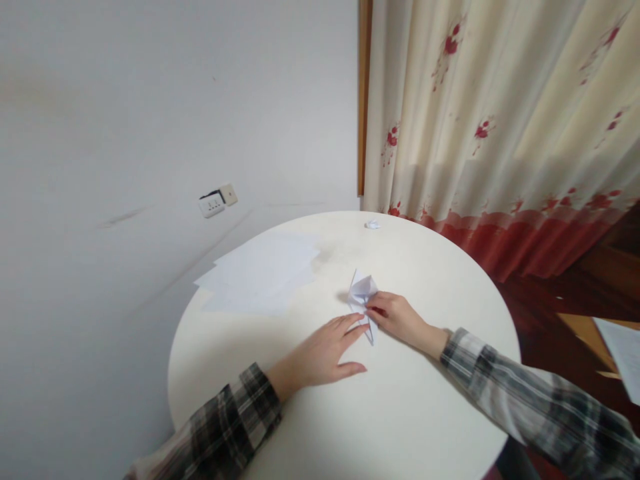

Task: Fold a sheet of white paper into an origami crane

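Observation:
A small piece of folded white paper lies near the middle of the round white table, with flaps standing up. My left hand lies flat with fingers stretched out, its fingertips pressing the near point of the folded paper. My right hand comes in from the right, its fingers closed in a pinch on the paper's right edge. Both sleeves are plaid.
A loose stack of white sheets lies at the table's far left. A small crumpled paper scrap sits at the far edge. A wall with a socket stands behind, a flowered curtain at the right.

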A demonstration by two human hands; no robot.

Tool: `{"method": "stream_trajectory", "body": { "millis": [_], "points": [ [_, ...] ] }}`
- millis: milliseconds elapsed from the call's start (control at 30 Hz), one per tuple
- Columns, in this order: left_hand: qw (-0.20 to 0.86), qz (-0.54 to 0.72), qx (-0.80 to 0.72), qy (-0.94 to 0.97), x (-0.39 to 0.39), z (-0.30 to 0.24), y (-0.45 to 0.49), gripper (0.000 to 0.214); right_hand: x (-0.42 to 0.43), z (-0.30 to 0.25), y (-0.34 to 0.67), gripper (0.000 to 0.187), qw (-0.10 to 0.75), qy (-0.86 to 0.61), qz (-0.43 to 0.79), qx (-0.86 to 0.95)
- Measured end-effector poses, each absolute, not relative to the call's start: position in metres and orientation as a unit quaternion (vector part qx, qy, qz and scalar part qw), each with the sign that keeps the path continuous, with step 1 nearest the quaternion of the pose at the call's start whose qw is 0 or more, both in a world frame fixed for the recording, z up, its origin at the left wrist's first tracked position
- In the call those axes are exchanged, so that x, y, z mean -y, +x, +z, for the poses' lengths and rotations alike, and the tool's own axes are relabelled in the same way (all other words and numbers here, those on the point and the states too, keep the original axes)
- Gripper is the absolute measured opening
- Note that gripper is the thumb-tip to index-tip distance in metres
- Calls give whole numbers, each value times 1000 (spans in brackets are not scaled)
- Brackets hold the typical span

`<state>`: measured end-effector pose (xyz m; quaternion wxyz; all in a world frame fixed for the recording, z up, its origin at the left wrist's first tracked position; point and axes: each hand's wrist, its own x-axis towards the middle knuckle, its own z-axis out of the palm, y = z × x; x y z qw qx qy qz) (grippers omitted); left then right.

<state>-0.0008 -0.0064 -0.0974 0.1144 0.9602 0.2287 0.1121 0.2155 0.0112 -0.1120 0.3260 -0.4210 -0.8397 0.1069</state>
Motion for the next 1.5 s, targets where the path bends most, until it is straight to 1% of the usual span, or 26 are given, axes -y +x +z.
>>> {"method": "stream_trajectory", "body": {
  "millis": [100,267,367,500,733,1067,1333,1500],
  "points": [
    [118,116,-223,961,6,-97,0,65,-12,-113,212,15,323,-410,97,847],
    [118,118,-217,962,7,-96,1,61,-17,-114,208,7,326,-438,118,829],
    [118,120,-219,961,9,-98,0,63,-20,-116,207,3,325,-446,131,823],
    [125,131,-222,958,9,-99,0,68,-21,-117,207,4,327,-450,140,819],
    [108,98,-191,971,7,-95,2,57,-21,-116,210,5,320,-464,157,811],
    [115,64,-192,972,8,-101,3,58,-20,-117,209,7,319,-484,149,801],
    [112,59,-195,973,10,-99,3,57,-21,-113,213,11,319,-482,174,797],
    [106,60,-196,973,11,-98,5,56,-23,-116,211,8,316,-494,145,797]
  ]
}}
